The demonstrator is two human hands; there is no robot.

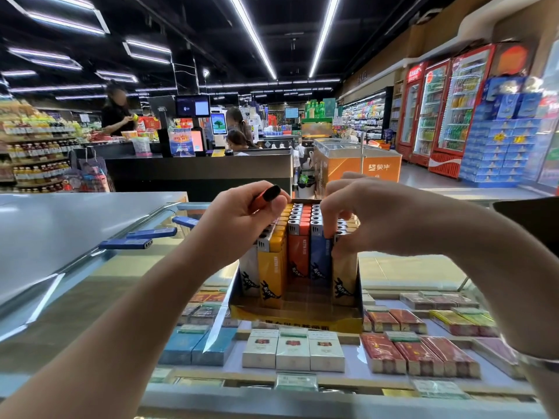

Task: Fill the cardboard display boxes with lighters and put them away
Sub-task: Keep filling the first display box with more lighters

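A cardboard display box (298, 319) stands on the glass counter, holding rows of upright white, yellow, orange and blue lighters (298, 246). My left hand (242, 216) hovers over the box's left side and grips an orange lighter (266, 196) between thumb and fingers. My right hand (363, 216) reaches into the right side of the box, its fingertips pinching the top of a lighter in the rightmost rows. Three loose blue lighters (127, 244) lie on the counter to the left.
Under the glass counter (90, 285) lie rows of cigarette packs (293, 352). Beyond it are a black checkout desk (196, 170) with screens, people behind it, an orange chest freezer (357, 161) and red drink fridges (435, 113) at the right.
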